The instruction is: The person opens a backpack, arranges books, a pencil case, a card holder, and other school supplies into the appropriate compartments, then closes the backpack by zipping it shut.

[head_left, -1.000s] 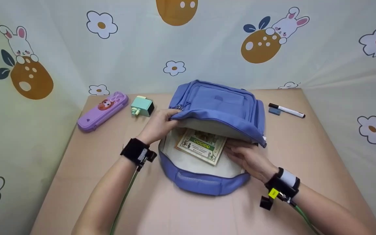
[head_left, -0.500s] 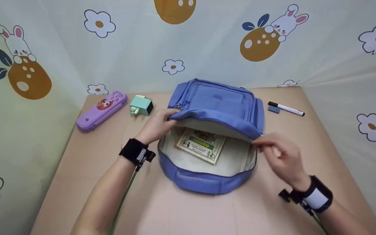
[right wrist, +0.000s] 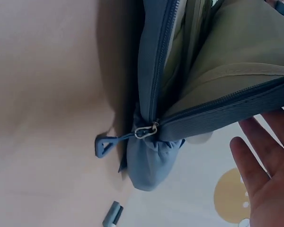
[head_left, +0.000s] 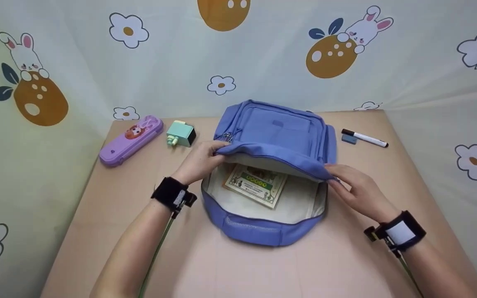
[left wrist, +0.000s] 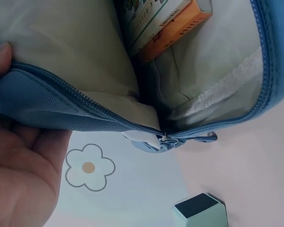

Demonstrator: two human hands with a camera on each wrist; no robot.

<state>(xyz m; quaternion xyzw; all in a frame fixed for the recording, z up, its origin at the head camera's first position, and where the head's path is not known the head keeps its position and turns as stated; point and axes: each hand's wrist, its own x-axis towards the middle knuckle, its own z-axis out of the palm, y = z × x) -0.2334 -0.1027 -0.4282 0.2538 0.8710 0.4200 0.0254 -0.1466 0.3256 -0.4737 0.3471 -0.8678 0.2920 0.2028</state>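
Observation:
A blue backpack [head_left: 278,128] lies on the table with its main zip undone and the front flap lifted. Inside, against the pale lining, rests a small stack of books [head_left: 255,186]; the left wrist view shows an orange book [left wrist: 180,30] under a lighter one. My left hand [head_left: 200,161] grips the flap's left edge, thumb inside and fingers beneath. At the flap's right edge my right hand [head_left: 358,190] pinches the zippered rim between thumb and fingers. A zip pull [right wrist: 104,145] hangs at the opening's corner in the right wrist view. The flap hides the books' far end.
Left of the backpack lie a purple pencil case [head_left: 131,140] and a mint-green boxy object [head_left: 181,133]. To its right are a whiteboard marker [head_left: 364,138] and a small blue block [head_left: 349,139]. A printed curtain [head_left: 160,66] hangs behind the table.
My right hand has come out of the backpack from beside the books and moved right to the flap's edge, which it now holds. My left hand keeps its grip in place.

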